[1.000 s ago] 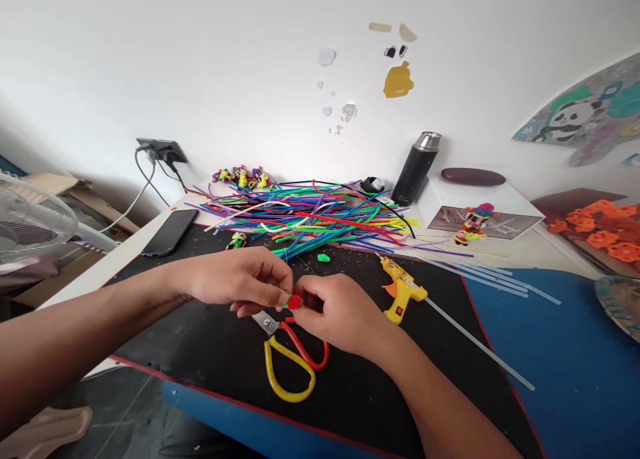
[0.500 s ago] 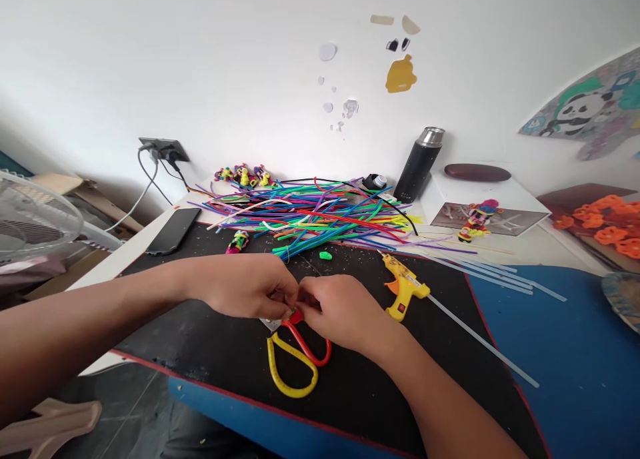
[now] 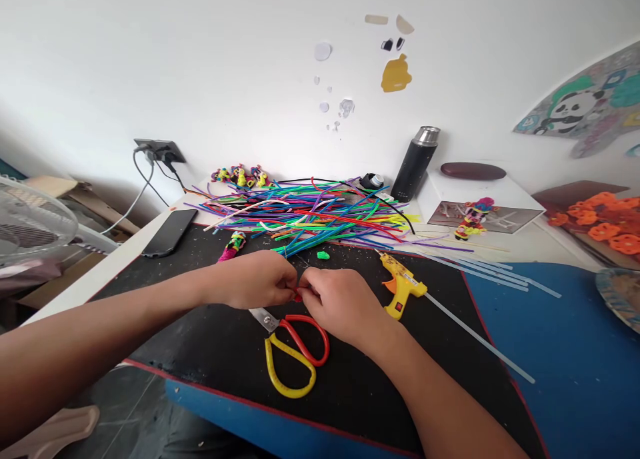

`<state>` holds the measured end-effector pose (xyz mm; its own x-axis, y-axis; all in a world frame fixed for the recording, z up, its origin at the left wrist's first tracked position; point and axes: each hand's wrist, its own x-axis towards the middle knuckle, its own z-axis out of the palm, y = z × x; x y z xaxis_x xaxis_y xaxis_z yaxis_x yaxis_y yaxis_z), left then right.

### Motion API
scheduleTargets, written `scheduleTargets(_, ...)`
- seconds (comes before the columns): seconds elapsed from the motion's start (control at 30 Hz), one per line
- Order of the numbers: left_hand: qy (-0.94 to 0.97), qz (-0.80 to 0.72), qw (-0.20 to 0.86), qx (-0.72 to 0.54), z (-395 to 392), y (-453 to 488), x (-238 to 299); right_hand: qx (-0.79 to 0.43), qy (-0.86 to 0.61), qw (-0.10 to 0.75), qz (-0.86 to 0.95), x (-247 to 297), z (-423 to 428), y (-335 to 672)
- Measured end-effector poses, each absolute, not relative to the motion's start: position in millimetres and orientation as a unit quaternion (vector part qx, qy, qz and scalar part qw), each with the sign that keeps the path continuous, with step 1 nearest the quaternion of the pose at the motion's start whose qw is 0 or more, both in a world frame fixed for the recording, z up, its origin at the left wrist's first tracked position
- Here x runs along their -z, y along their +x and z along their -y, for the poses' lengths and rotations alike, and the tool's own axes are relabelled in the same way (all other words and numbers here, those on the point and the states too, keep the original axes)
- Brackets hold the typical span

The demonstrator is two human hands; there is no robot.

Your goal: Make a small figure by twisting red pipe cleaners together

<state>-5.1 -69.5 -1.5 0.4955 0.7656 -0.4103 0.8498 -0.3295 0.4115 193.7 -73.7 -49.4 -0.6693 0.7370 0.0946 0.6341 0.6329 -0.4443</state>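
Note:
My left hand (image 3: 260,280) and my right hand (image 3: 340,302) meet fingertip to fingertip over the black mat (image 3: 210,339). Both pinch a small red piece (image 3: 298,296), mostly hidden between the fingers. Just below them lie scissors (image 3: 293,352) with one yellow and one red handle, blades pointing left under my left hand. A yellow glue gun (image 3: 400,286) lies right of my right hand, with a clear glue stick (image 3: 475,339) reaching out behind it. A big heap of coloured pipe cleaners (image 3: 310,212) is spread behind the hands.
A black phone (image 3: 170,232) lies at the mat's left. A small green bit (image 3: 323,254) sits near the heap. A black flask (image 3: 414,164), a white box (image 3: 480,199) with a doll, orange flowers (image 3: 605,222) and a fan (image 3: 30,219) ring the table.
The red piece showed plainly between my fingertips a second ago; both hands have closed tighter round it and lifted slightly away from the scissors. The view has shifted a little.

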Motion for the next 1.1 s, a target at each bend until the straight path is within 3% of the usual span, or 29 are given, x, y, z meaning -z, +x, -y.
scheduleTargets(0.47,0.71,-0.593,0.373,-0.076,68,-9,22,-0.213,-0.43,0.206,0.853,57,69,195)
scheduleTargets(0.67,0.71,-0.608,0.322,-0.148,72,-3,26,-0.243,-0.451,0.239,0.825,60,66,194)
scheduleTargets(0.87,0.592,-0.596,0.503,-0.204,70,-2,31,-0.278,-0.456,0.282,0.797,60,66,193)
scheduleTargets(1.1,0.523,-0.577,0.547,-0.308,68,1,35,-0.323,-0.459,0.32,0.763,59,64,194)
